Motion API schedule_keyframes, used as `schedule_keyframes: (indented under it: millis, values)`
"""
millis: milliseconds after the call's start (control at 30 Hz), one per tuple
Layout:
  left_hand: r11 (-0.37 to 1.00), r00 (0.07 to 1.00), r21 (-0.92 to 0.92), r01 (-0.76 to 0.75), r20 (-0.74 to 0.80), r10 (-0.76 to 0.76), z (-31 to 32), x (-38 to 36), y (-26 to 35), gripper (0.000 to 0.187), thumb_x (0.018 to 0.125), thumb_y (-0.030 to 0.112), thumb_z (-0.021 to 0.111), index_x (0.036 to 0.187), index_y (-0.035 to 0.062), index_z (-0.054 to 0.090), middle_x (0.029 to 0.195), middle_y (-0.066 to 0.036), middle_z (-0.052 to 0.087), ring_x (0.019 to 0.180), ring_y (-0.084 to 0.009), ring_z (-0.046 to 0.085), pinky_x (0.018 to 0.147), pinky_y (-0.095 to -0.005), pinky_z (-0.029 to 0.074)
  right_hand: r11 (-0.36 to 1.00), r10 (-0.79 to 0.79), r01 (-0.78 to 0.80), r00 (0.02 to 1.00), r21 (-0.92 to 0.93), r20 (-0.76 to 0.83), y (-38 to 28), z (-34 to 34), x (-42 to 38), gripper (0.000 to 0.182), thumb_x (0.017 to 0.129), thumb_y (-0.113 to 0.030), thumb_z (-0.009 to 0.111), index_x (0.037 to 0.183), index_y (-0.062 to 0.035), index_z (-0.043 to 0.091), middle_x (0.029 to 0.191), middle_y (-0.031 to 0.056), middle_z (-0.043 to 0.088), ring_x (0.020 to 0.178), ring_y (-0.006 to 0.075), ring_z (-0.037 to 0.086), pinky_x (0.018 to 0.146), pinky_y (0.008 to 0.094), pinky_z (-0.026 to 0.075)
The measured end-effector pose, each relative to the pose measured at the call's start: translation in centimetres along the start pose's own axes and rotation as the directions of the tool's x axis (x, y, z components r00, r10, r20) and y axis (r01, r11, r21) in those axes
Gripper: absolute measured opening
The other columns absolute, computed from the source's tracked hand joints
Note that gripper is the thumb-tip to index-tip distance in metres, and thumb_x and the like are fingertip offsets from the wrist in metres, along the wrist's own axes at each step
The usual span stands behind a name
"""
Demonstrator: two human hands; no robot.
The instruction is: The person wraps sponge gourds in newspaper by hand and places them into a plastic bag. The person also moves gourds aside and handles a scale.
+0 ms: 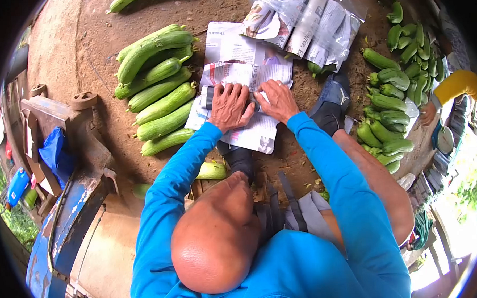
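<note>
Between my knees, several newspaper sheets (229,47) lie on the brown ground. My left hand (230,105) presses down on a folded part of the paper, its fingers bent over the edge and nearly together. Beside it, my right hand (277,100) has its fingers curled on the same paper, with a bit of white paper at the fingertips. Whatever the folded paper covers is hidden. A pile of long green vegetables (165,107) rests just left of the sheets. Newspaper-wrapped rolls (307,26), partly in clear plastic, lie beyond my right hand.
More green vegetables (389,116) are heaped at the right, near another person's yellow sleeve (459,87) and a round scale (444,139). A rusty metal frame (89,139) with a blue bag (58,155) stands at the left. My shoe (329,98) is right of the paper.
</note>
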State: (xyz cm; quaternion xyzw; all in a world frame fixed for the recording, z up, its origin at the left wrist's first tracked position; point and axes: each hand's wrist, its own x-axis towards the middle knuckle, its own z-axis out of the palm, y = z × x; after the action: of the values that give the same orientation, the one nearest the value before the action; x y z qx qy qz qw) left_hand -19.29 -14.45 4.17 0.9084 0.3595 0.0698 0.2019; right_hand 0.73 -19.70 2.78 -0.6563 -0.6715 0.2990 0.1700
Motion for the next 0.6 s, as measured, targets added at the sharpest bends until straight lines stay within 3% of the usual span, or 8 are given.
schedule_keyframes:
  millis: [67, 167, 233, 367, 400, 500, 533, 600]
  values:
    - [0.998, 0.990, 0.000, -0.068, -0.125, 0.067, 1.1, 0.0, -0.2, 0.037, 0.085, 0.039, 0.062, 0.103, 0.0066, 0.060, 0.097, -0.011, 0.056, 0.095, -0.0291, 0.054, 0.091, -0.0503, 0.038, 0.999, 0.025, -0.025, 1.000, 0.030, 0.000, 0.2, 0.1, -0.7, 0.021, 0.093, -0.026, 0.067, 0.094, -0.0054, 0.062, 0.093, 0.0138, 0.062, 0.090, 0.0369, 0.062, 0.082, 0.0506, 0.051]
    - [1.000, 0.999, -0.018, 0.024, -0.030, -0.025, 1.9, 1.3, -0.8, 0.030, 0.091, 0.038, 0.061, 0.095, 0.0087, 0.062, 0.094, -0.011, 0.056, 0.092, -0.0294, 0.054, 0.083, -0.0491, 0.039, 0.991, 0.106, -0.110, 0.992, 0.070, 0.063, -0.5, -0.4, -0.8, 0.023, 0.089, -0.024, 0.070, 0.102, -0.0051, 0.064, 0.106, 0.0146, 0.062, 0.102, 0.0364, 0.061, 0.090, 0.0501, 0.050]
    - [1.000, 0.997, 0.021, 0.013, -0.073, -0.012, 2.2, 2.9, -1.7, 0.031, 0.093, 0.040, 0.060, 0.093, 0.0094, 0.063, 0.092, -0.012, 0.056, 0.092, -0.0301, 0.053, 0.080, -0.0486, 0.039, 0.993, -0.014, -0.013, 0.974, -0.116, -0.228, -2.4, -1.6, -0.6, 0.026, 0.086, -0.021, 0.071, 0.106, -0.0060, 0.065, 0.121, 0.0147, 0.057, 0.116, 0.0357, 0.055, 0.100, 0.0501, 0.046]
    - [0.997, 0.992, -0.003, 0.078, -0.100, -0.078, 2.1, 5.7, -3.0, 0.034, 0.095, 0.043, 0.057, 0.095, 0.0087, 0.064, 0.094, -0.013, 0.056, 0.095, -0.0315, 0.053, 0.081, -0.0495, 0.039, 1.000, -0.024, 0.024, 0.994, -0.001, -0.104, -4.9, -0.5, -1.9, 0.053, 0.081, -0.024, 0.075, 0.125, -0.0005, 0.058, 0.132, 0.0174, 0.051, 0.130, 0.0370, 0.047, 0.111, 0.0506, 0.039]
    - [0.992, 0.991, -0.018, 0.121, -0.056, -0.122, 2.0, 6.4, -3.1, 0.033, 0.096, 0.041, 0.057, 0.096, 0.0084, 0.063, 0.096, -0.013, 0.056, 0.096, -0.0331, 0.054, 0.082, -0.0491, 0.041, 0.997, -0.040, 0.034, 0.994, -0.064, -0.103, -5.3, 0.0, -2.1, 0.071, 0.079, -0.027, 0.077, 0.136, 0.0023, 0.049, 0.140, 0.0191, 0.046, 0.137, 0.0391, 0.041, 0.118, 0.0539, 0.031]
    - [0.984, 0.975, -0.166, 0.070, -0.196, -0.103, 1.4, 8.0, -3.8, 0.029, 0.095, 0.037, 0.059, 0.097, 0.0083, 0.062, 0.097, -0.014, 0.057, 0.095, -0.0342, 0.055, 0.083, -0.0477, 0.042, 0.991, -0.016, 0.000, 0.994, -0.137, -0.111, -4.5, 1.1, -1.0, 0.079, 0.078, -0.030, 0.078, 0.142, 0.0013, 0.043, 0.146, 0.0194, 0.042, 0.143, 0.0404, 0.034, 0.123, 0.0571, 0.021]
    - [0.985, 0.961, -0.174, -0.002, -0.272, -0.046, 0.3, 7.9, -3.4, 0.016, 0.093, 0.021, 0.060, 0.100, 0.0065, 0.059, 0.098, -0.015, 0.058, 0.094, -0.0351, 0.056, 0.083, -0.0474, 0.043, 0.984, -0.039, 0.017, 0.992, -0.179, -0.117, -3.8, 1.2, 0.0, 0.083, 0.076, -0.034, 0.079, 0.142, -0.0013, 0.043, 0.144, 0.0179, 0.042, 0.143, 0.0401, 0.033, 0.121, 0.0572, 0.022]
    - [0.974, 0.944, -0.223, -0.038, -0.327, -0.038, -0.2, 7.0, -2.6, 0.017, 0.091, 0.022, 0.060, 0.097, 0.0063, 0.058, 0.097, -0.015, 0.057, 0.093, -0.0347, 0.055, 0.082, -0.0475, 0.042, 0.961, -0.037, 0.002, 0.992, -0.277, -0.121, -2.0, 1.1, 2.9, 0.084, 0.074, -0.037, 0.081, 0.142, -0.0033, 0.044, 0.143, 0.0170, 0.043, 0.141, 0.0391, 0.035, 0.118, 0.0569, 0.026]
